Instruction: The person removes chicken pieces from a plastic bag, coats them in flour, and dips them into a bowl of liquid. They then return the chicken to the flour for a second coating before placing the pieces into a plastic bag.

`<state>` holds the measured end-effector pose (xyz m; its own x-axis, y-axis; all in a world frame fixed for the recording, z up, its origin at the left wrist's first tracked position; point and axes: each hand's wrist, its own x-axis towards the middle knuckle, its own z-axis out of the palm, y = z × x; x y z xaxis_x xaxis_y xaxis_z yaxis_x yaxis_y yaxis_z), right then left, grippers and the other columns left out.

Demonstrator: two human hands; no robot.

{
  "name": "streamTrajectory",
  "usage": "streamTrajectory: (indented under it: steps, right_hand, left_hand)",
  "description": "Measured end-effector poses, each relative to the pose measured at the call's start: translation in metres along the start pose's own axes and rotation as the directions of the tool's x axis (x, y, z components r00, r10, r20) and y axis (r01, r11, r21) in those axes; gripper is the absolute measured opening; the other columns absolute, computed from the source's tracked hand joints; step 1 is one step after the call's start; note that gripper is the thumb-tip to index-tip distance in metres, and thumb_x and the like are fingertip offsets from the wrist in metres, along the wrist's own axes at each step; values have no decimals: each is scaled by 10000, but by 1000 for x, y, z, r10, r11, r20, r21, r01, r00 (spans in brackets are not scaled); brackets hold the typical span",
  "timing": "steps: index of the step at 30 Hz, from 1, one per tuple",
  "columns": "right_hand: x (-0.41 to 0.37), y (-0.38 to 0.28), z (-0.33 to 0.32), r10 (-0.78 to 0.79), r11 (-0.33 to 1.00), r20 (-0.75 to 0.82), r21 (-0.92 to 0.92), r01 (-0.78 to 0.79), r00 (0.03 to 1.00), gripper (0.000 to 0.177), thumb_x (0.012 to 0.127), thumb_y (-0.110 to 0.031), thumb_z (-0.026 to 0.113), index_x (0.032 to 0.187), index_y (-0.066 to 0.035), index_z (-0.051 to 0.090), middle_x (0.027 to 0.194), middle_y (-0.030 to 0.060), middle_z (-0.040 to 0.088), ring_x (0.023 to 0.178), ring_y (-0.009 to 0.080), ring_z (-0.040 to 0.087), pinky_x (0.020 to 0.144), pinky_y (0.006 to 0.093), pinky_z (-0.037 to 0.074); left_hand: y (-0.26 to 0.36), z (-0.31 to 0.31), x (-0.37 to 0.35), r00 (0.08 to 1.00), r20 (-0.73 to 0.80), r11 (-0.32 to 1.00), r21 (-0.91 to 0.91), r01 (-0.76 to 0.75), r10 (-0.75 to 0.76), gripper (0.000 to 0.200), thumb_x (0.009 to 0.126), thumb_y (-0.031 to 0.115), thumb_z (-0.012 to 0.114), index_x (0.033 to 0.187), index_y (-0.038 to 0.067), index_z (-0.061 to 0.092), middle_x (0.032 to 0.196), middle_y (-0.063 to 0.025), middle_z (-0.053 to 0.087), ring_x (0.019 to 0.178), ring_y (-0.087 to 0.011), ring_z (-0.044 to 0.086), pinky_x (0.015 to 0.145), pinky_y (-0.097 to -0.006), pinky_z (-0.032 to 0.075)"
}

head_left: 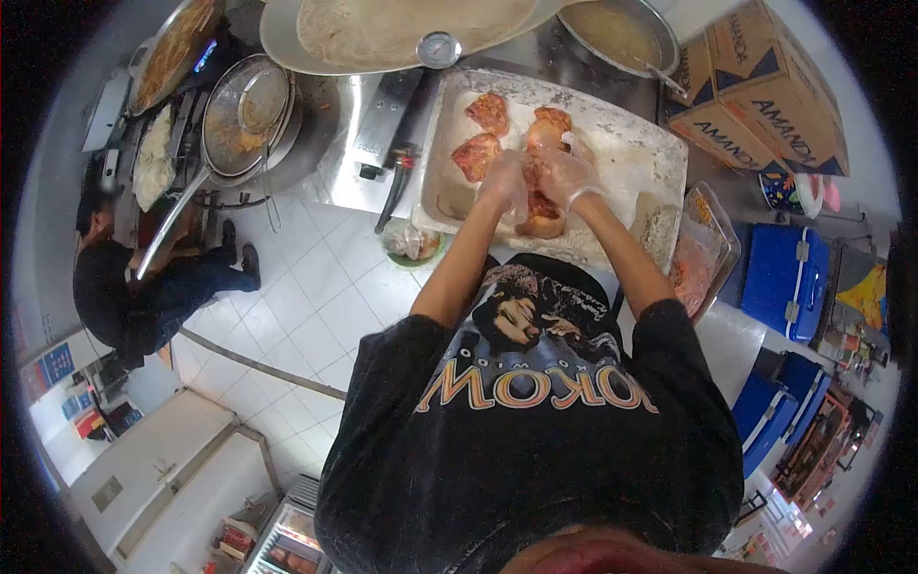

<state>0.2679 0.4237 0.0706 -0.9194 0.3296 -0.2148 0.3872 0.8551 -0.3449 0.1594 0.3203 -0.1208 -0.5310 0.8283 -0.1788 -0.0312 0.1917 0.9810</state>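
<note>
My left hand [505, 182], in a clear plastic glove, is closed at the edge of a raw, reddish-orange coated chicken piece [543, 212] in the middle of a wide tray [432, 172] of white flour. Beside it, my right hand [562, 174], gloved the same way, has its fingers curled over the chicken there; the fingertips are partly hidden. More chicken [549, 126] shows just beyond my hands. Two further coated chicken pieces, one higher up [489, 114] and one lower [475, 157], lie in the flour to the left.
Behind the tray stand a large pan with a dial thermometer [438, 50] and a metal bowl [622, 40]. Cardboard boxes [760, 91] sit at right, above blue coolers [784, 279]. A strainer [251, 120] rests at left. Another person [120, 277] is farther left. A green-rimmed container [413, 246] is below the tray.
</note>
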Motion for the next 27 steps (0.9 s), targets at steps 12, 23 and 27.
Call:
streamTrajectory:
  steps: [12,23,27]
  right_hand:
    - [8,43,53,-29,518,143,848,-107,989,257,854,-197,566,1051,-31,570,1006,145,630,920,239,629,771,359,509]
    - [-28,-26,-66,-140,935,-537,205,290,832,325,785,-248,689,1026,-66,568,1092,136,588,973,316,563,878,397,428]
    - [-7,-14,-60,-324,838,-161,408,362,932,458,811,-364,640,1181,-109,546,1181,148,580,1132,307,526,1000,435,336]
  left_hand:
    - [136,-13,-58,927,57,870,-327,369,-372,303,891,260,543,1090,33,575,983,-107,618,927,-190,591,717,-338,511]
    - [198,-8,-92,1000,-10,849,-528,9,-17,244,901,230,603,1089,75,611,900,-31,646,821,-110,611,686,-281,540]
    - [212,-51,-89,944,328,1000,14,20,-23,315,832,217,689,1079,36,617,877,12,640,767,-80,597,647,-229,495]
